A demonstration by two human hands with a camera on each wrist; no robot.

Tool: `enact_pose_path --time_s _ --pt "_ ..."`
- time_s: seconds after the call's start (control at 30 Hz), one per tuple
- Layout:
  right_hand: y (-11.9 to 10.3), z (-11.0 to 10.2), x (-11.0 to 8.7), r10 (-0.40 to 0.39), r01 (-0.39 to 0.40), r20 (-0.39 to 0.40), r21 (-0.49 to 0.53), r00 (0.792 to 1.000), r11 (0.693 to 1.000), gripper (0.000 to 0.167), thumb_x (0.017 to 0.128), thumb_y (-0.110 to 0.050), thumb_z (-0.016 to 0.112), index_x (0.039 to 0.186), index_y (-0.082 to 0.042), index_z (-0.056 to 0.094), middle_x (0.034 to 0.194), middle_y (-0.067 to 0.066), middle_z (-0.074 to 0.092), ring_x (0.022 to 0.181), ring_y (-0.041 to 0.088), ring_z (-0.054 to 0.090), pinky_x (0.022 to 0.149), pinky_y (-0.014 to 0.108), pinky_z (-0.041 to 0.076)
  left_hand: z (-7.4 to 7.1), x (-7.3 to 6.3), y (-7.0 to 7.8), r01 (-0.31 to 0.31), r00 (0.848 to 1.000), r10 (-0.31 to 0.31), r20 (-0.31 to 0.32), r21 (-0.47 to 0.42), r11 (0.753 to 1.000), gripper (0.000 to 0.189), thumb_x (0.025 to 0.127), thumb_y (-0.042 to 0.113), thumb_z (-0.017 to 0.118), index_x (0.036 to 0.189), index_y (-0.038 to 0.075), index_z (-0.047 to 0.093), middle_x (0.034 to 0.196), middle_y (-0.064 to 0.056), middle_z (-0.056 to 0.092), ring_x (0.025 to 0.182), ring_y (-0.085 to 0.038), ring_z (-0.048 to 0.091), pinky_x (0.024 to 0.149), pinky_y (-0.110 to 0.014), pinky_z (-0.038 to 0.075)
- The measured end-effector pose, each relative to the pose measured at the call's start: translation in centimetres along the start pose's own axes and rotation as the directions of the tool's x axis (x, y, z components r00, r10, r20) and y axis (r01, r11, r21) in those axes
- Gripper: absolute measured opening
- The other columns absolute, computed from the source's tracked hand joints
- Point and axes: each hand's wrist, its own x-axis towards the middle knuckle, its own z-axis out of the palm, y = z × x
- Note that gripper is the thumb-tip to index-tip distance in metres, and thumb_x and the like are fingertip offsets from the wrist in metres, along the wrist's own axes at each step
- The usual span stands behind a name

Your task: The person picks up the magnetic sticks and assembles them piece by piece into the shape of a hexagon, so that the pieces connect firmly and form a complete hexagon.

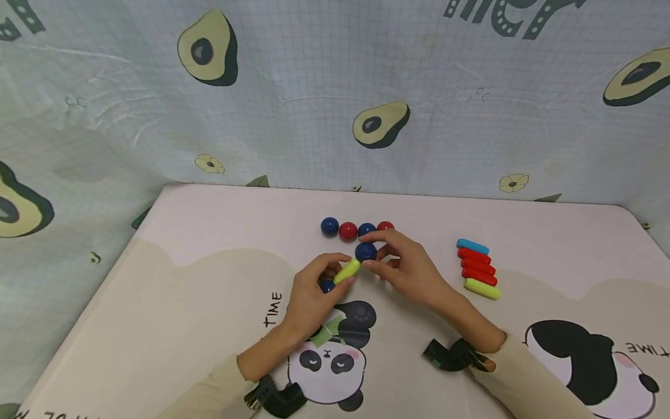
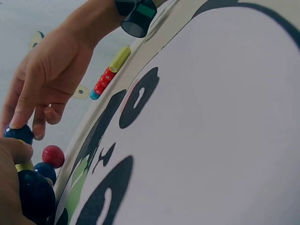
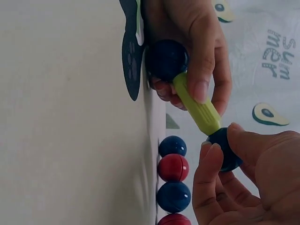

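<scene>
My left hand (image 1: 316, 291) pinches a yellow-green stick (image 3: 199, 105) between thumb and fingers. One end of the stick meets a dark blue ball (image 3: 168, 60), which sits by the left palm. At the other end is a second blue ball (image 1: 366, 252), pinched by the thumb and fingertips of my right hand (image 1: 410, 267). In the right wrist view, stick and balls form one line, slanting between the hands. That second ball touches the stick's tip; whether it is fixed there I cannot tell.
Behind the hands stands a row of red balls (image 1: 348, 231) and blue balls (image 1: 330, 226). To the right lie a blue stick (image 1: 473, 246), several red sticks (image 1: 478, 265) and a yellow-green stick (image 1: 482, 288), side by side. A patterned cloth covers the table (image 1: 209, 326).
</scene>
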Motion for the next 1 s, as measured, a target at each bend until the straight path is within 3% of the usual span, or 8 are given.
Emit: enact_pose_path --time_s 0.13,0.43,0.6,0.73,1.0 --pt "0.0 0.1 0.0 0.0 0.0 -0.002 0.012 1.0 1.0 0.04 0.086 -0.009 0.071 0.124 -0.01 0.058 0.109 0.002 0.058 0.076 0.013 0.061 0.063 0.028 0.055 -0.2 0.0 0.7 0.004 1.0 -0.004 0.009 -0.011 1.0 0.031 0.081 -0.005 0.072 0.11 -0.004 0.062 0.085 -0.012 0.059 0.076 -0.026 0.055 0.068 -0.035 0.048" --pt "0.0 0.9 -0.2 -0.055 0.054 0.031 0.033 0.998 0.998 0.042 0.086 -0.005 0.07 0.125 -0.015 0.06 0.104 0.003 0.063 0.085 0.013 0.061 0.072 0.03 0.055 -0.4 -0.1 0.5 0.038 0.998 -0.033 0.047 -0.109 0.993 0.037 0.086 -0.002 0.067 0.119 -0.006 0.053 0.093 -0.016 0.065 0.073 -0.023 0.059 0.067 -0.023 0.047" --pt "0.1 1.0 -0.2 -0.08 0.08 0.018 -0.005 0.997 0.997 0.043 0.086 -0.007 0.071 0.126 -0.015 0.06 0.106 0.001 0.064 0.087 0.012 0.061 0.072 0.029 0.054 0.0 -0.1 -1.6 0.069 0.997 -0.061 0.057 -0.15 0.986 0.039 0.088 0.001 0.067 0.123 -0.002 0.051 0.091 -0.014 0.068 0.07 -0.02 0.06 0.064 -0.021 0.046" --pt "0.3 0.5 -0.1 -0.05 0.048 -0.042 -0.046 0.998 0.998 0.04 0.086 -0.009 0.071 0.124 -0.017 0.061 0.108 0.002 0.064 0.088 0.01 0.06 0.073 0.028 0.053 0.3 0.1 -2.8 0.087 0.996 -0.08 0.045 -0.203 0.975 0.043 0.089 0.004 0.067 0.128 0.002 0.05 0.09 -0.01 0.066 0.066 -0.015 0.059 0.061 -0.019 0.044" --pt "1.3 -0.9 0.4 0.006 -0.032 -0.194 -0.128 0.981 0.991 0.035 0.089 -0.01 0.068 0.123 -0.017 0.061 0.115 0.001 0.06 0.093 0.013 0.056 0.075 0.031 0.052 0.2 0.1 -2.8 0.098 0.995 -0.09 0.046 -0.234 0.967 0.044 0.089 0.014 0.069 0.131 0.006 0.055 0.082 -0.008 0.063 0.062 -0.015 0.055 0.056 -0.019 0.041"
